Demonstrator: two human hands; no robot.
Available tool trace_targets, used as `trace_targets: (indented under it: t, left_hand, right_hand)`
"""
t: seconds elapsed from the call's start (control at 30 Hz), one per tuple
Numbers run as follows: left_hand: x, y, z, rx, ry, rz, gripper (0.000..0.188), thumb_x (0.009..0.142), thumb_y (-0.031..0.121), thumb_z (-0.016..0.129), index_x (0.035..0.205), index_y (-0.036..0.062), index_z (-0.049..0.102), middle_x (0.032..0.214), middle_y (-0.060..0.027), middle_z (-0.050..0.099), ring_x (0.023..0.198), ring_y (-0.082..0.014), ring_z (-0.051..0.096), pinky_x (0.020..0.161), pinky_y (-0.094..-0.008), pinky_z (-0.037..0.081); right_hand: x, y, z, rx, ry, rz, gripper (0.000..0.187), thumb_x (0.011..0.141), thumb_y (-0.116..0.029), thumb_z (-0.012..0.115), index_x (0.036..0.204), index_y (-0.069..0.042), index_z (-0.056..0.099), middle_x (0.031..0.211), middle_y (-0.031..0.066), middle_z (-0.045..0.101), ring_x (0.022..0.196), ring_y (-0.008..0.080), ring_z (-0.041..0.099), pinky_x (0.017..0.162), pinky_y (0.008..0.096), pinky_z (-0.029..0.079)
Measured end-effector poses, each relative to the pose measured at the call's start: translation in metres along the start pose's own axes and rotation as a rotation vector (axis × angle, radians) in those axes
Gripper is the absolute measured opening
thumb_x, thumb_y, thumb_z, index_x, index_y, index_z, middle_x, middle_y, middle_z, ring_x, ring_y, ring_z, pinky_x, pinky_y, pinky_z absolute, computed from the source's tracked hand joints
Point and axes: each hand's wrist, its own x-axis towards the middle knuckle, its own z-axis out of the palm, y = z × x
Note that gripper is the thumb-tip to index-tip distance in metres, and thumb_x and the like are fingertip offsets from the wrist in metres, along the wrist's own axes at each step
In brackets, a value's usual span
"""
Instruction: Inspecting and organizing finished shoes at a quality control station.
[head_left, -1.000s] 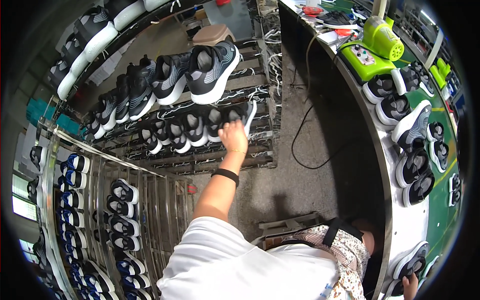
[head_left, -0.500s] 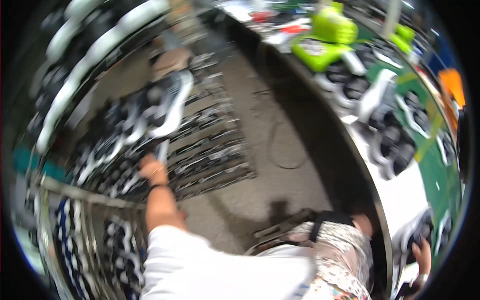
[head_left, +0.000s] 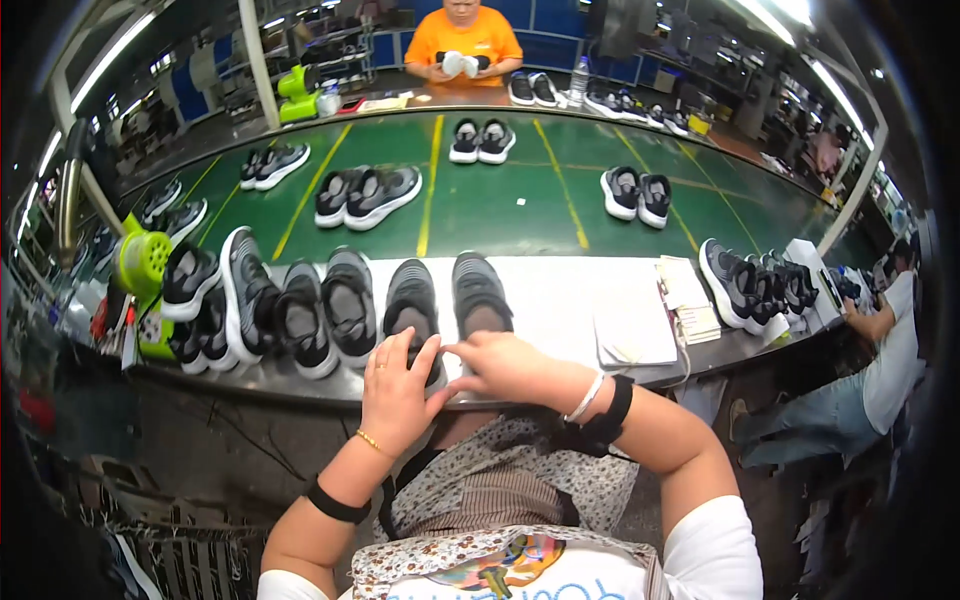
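A pair of grey-and-black sneakers stands on the white bench top in front of me, toes pointing away. My left hand (head_left: 400, 385) rests over the heel end of the left sneaker (head_left: 409, 290), fingers bent over its opening and thumb at the back. From the right, my right hand (head_left: 508, 366) reaches across to the same heel, thumb and index finger against its side. The hands partly hide that heel. Just right of it, the other sneaker (head_left: 478, 283) stands with its opening toward me, its near end partly behind my right hand.
Several sneakers (head_left: 300, 325) stand close on my left, beside a lime-green device (head_left: 150, 262). White papers (head_left: 632, 335) and more shoes (head_left: 728, 285) lie rightward. Beyond runs a green belt (head_left: 520, 215) carrying shoe pairs. A person in orange (head_left: 462, 42) sits opposite; another (head_left: 865, 370) is at right.
The view has swung from a shoe rack on the left to the bench. My left hand has left the rack and now meets my right hand at one sneaker's heel.
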Motion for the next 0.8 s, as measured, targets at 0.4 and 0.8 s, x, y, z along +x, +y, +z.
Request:
trace_targets:
  t: [0.4, 0.8]
  left_hand:
    - [0.072, 0.028, 0.023, 0.183, -0.603, -0.086, 0.054, 0.053, 0.06, 0.066, 0.086, 0.0175, 0.064, 0.064, -0.008, 0.048, 0.062, -0.0241, 0.053, 0.06, -0.0347, 0.037]
    - [-0.004, -0.073, -0.139, -1.624, 0.066, -0.502, 0.076, 0.069, 0.046, 0.07, 0.123, -0.0007, 0.044, 0.114, -0.0073, 0.055, 0.103, -0.0146, 0.051, 0.089, -0.0269, 0.04]
  right_hand:
    - [-0.065, 0.292, -0.134, -0.285, 0.284, 0.785, 0.056, 0.073, -0.031, 0.067, 0.121, -0.013, 0.047, 0.112, 0.0178, 0.049, 0.106, 0.034, 0.046, 0.088, 0.0415, 0.039]
    - [-0.097, 0.57, -0.141, -0.448, 0.153, 0.968, 0.067, 0.069, -0.034, 0.067, 0.127, -0.017, 0.041, 0.111, 0.0189, 0.052, 0.106, 0.0375, 0.048, 0.09, 0.043, 0.038]
